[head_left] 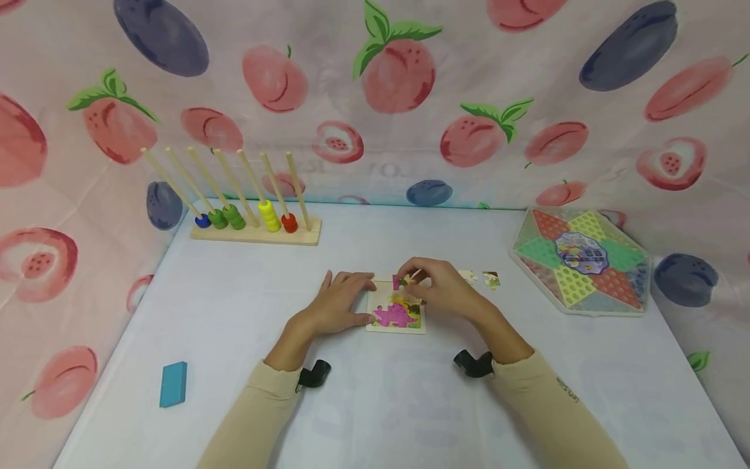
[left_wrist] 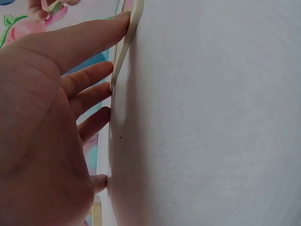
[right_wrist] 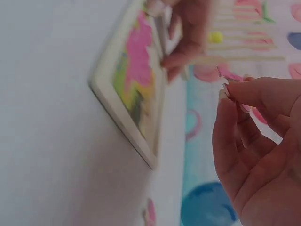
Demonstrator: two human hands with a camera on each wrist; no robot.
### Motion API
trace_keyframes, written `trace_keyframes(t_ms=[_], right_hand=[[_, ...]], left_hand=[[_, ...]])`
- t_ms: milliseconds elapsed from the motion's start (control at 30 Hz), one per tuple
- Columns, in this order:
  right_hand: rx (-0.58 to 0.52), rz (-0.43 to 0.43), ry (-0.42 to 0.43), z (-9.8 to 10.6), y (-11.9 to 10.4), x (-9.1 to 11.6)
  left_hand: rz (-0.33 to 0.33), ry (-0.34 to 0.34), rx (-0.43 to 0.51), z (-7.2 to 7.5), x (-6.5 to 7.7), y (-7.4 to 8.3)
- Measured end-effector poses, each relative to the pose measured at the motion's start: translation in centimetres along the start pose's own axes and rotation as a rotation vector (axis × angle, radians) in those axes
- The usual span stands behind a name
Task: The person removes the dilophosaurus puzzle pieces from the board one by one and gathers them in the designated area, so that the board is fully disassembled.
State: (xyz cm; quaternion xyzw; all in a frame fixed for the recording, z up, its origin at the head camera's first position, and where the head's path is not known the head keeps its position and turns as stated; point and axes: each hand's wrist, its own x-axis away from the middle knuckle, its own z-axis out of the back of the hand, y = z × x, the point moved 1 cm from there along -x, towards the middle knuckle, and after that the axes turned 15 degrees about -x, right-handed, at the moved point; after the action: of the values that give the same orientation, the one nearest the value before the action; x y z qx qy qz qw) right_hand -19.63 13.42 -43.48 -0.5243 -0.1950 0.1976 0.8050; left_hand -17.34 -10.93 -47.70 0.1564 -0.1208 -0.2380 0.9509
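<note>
A small wooden jigsaw tray (head_left: 398, 330) lies flat, with a pink dinosaur picture (head_left: 395, 316) filling its lower part and bare wood showing at its upper left. My left hand (head_left: 336, 305) rests along the tray's left side, thumb on the lower rim and forefinger near the upper corner, the fingers spread and nearly straight. Above the tray's upper right, my right hand (head_left: 442, 286) pinches a pink and green jigsaw piece (right_wrist: 230, 74) between thumb and fingertips. In the right wrist view the piece is raised off the tray, partly hidden by the fingers.
Two loose jigsaw pieces (head_left: 491, 280) lie beyond the right hand. Farther right is a hexagonal patterned box (head_left: 586, 260). A wooden bead rack (head_left: 258, 234) with upright pegs stands at the back left, and a blue block (head_left: 173, 384) lies front left.
</note>
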Motion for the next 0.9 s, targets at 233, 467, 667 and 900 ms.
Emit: trace_keyframes(t_ms=[233, 467, 667, 900], right_hand=[[-0.007, -0.028, 0.114, 2.6, -0.2, 1.9], [-0.01, -0.074, 0.117, 3.7, 1.3, 3.7], [-0.015, -0.142, 0.153, 3.5, 3.4, 4.4], [0.02, -0.203, 0.227, 3.1, 4.8, 4.7]], left_hand=[[-0.002, -0.001, -0.004, -0.1, -0.1, 0.0], [0.01, 0.004, 0.0, -0.4, -0.1, -0.1], [0.013, 0.007, 0.005, -0.4, 0.0, -0.1], [0.008, 0.012, 0.011, -0.4, 0.0, 0.0]])
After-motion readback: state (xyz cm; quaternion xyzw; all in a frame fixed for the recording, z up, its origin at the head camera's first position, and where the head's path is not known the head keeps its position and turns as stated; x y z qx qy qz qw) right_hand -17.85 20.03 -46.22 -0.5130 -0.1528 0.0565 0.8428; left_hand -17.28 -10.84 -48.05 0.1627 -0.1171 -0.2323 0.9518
